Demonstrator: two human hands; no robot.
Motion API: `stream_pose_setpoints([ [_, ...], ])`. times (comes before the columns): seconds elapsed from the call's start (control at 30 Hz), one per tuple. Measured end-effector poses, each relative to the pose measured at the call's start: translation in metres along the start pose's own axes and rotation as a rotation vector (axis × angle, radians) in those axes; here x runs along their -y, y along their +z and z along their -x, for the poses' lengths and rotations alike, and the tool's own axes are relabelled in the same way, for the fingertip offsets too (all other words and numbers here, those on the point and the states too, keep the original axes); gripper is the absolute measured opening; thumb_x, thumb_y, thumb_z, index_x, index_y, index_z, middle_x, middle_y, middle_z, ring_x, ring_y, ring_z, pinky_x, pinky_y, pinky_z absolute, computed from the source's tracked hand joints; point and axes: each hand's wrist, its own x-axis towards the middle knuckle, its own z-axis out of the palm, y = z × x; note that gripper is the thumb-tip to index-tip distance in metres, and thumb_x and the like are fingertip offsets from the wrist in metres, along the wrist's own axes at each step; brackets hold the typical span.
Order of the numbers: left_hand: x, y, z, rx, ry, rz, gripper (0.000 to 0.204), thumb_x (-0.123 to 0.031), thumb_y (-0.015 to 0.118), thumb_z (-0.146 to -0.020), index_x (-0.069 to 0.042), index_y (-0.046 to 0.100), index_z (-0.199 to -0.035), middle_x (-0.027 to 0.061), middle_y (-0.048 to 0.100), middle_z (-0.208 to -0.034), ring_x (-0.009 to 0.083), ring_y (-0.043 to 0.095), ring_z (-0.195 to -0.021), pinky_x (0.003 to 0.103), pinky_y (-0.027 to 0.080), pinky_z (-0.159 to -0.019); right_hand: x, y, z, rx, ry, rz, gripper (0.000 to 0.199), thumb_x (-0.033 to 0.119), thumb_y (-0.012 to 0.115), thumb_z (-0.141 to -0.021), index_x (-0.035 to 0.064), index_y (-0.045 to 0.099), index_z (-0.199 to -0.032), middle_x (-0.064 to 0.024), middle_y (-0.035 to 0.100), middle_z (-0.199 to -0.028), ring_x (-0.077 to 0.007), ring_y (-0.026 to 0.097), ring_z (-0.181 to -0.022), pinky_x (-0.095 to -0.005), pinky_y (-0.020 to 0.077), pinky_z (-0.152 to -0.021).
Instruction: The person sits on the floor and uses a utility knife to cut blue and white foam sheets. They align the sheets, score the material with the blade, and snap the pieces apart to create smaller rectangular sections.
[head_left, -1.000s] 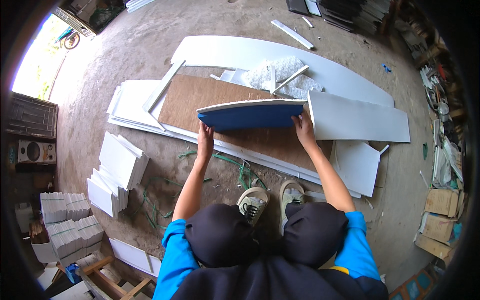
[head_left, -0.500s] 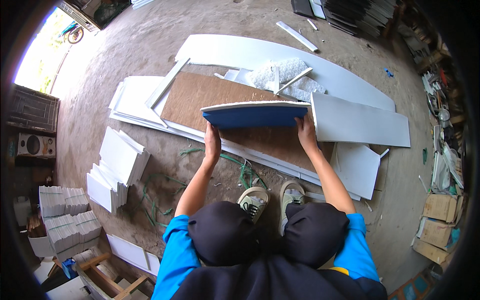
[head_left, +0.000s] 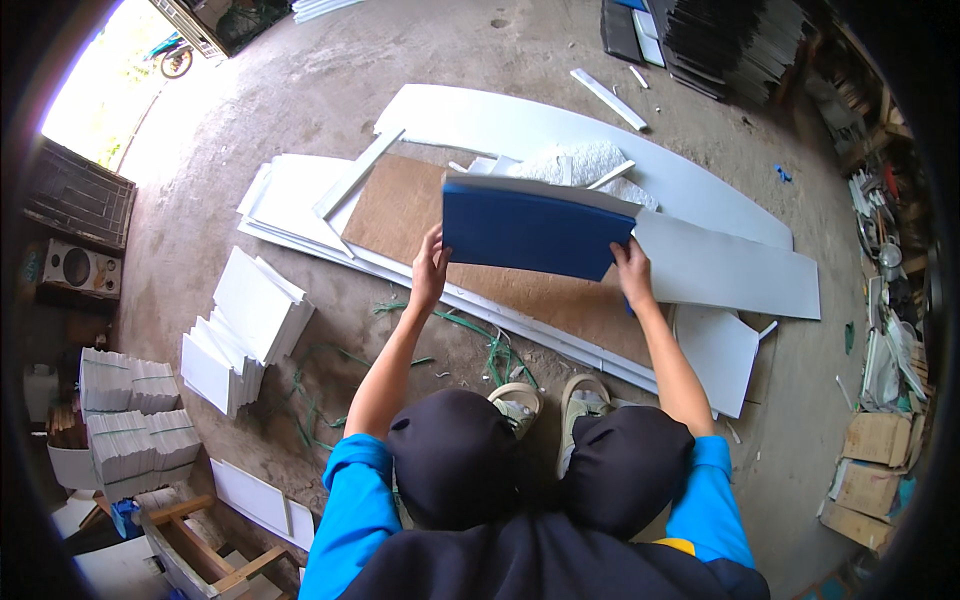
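I hold a rectangular board (head_left: 535, 232), blue on the face toward me with a white edge along its top, up above a brown plywood sheet (head_left: 385, 205). My left hand (head_left: 429, 272) grips its lower left corner. At the right end, my right hand (head_left: 631, 270) pinches the edge, thumb on the blue face. A small blue thing shows below the right palm, too small to make out. Under the plywood lie several large white sheets (head_left: 290, 215). Behind the board are white strips and a bumpy white piece (head_left: 575, 160).
White panels (head_left: 740, 265) spread to the right. Stacks of white boards (head_left: 250, 310) stand at left, with tied bundles (head_left: 140, 440) beyond them. Green strapping (head_left: 495, 355) lies tangled near my shoes. Cardboard boxes (head_left: 875, 440) line the right wall. A wooden frame (head_left: 205, 545) is at lower left.
The board has tilted up, so more of its blue face shows, and it has shifted slightly right. Both hands keep hold of it, and the view has moved a little.
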Motion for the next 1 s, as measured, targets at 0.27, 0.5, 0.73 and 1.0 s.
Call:
stream_pose_setpoints([
  [0.27,-0.169,0.006,-0.023,-0.071,0.159,0.704,0.046,-0.013,0.051,-0.089,-0.001,0.032,-0.129,0.0093,0.050,-0.111,0.0133,0.050,-0.101,0.029,0.041,-0.088,0.031,-0.020,0.017,0.059,0.389,-0.967,0.031,0.021,0.051,-0.089,0.0072,0.047,-0.116,-0.0011,0.052,-0.105,-0.0122,0.051,-0.096,-0.0281,0.0459,-0.080],
  [0.5,-0.222,0.013,-0.003,0.017,0.315,0.485,0.036,-0.008,0.049,-0.089,-0.003,0.034,-0.121,0.0069,0.050,-0.099,0.0110,0.051,-0.090,0.025,0.044,-0.078,0.018,-0.021,0.033,-0.011,0.317,-0.573,0.043,0.023,0.058,-0.085,0.0046,0.043,-0.121,-0.0072,0.051,-0.113,-0.0180,0.050,-0.105,-0.0322,0.0397,-0.092],
  [0.73,-0.209,0.001,-0.004,0.260,0.342,0.189,0.033,-0.002,0.048,-0.087,-0.004,0.037,-0.118,0.0114,0.052,-0.103,0.0148,0.054,-0.094,0.027,0.046,-0.074,0.103,-0.068,0.014,0.064,-0.348,-0.450,0.080,0.035,0.066,-0.076,0.0051,0.020,-0.134,-0.0153,0.032,-0.133,-0.0246,0.028,-0.126,-0.0384,0.0252,-0.102],
  [1.0,-0.166,0.035,-0.015,0.262,0.274,0.368,0.037,0.003,0.047,-0.086,-0.005,0.035,-0.120,0.0096,0.047,-0.106,0.0148,0.047,-0.096,0.026,0.040,-0.082,0.114,-0.046,0.008,0.091,-0.183,-0.570,0.062,0.018,0.069,-0.076,-0.0001,0.035,-0.123,-0.0138,0.050,-0.114,-0.0192,0.048,-0.106,-0.0307,0.0387,-0.091],
])
